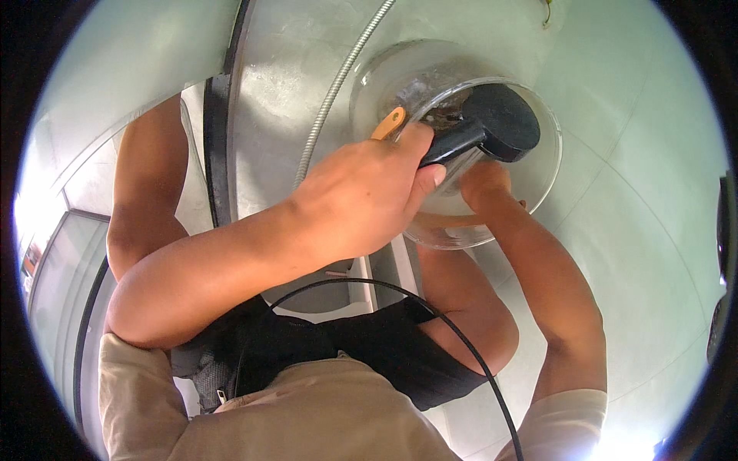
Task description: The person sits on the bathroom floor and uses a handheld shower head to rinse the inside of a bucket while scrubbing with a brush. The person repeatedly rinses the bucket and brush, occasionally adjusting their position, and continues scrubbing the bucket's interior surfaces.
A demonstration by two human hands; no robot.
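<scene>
My left hand (369,190) is closed around the handle of a black shower head (501,124), whose round head lies over the mouth of a large clear round bowl (556,155). Beside the knuckles of that hand, an orange handle end with a small hole (390,122) sticks up; the rest of it is hidden. My right hand (486,181) reaches to the inside of the bowl, below the shower head; its fingers are mostly hidden, so its grip does not show. Water appears to run inside the bowl, which is tilted above my knee.
A ribbed metal shower hose (340,80) runs along the left of the bowl. A dark door frame strip (219,150) and a glass panel stand further left. Pale tiled wall (634,230) lies at right. A black cable (461,334) arches across my lap.
</scene>
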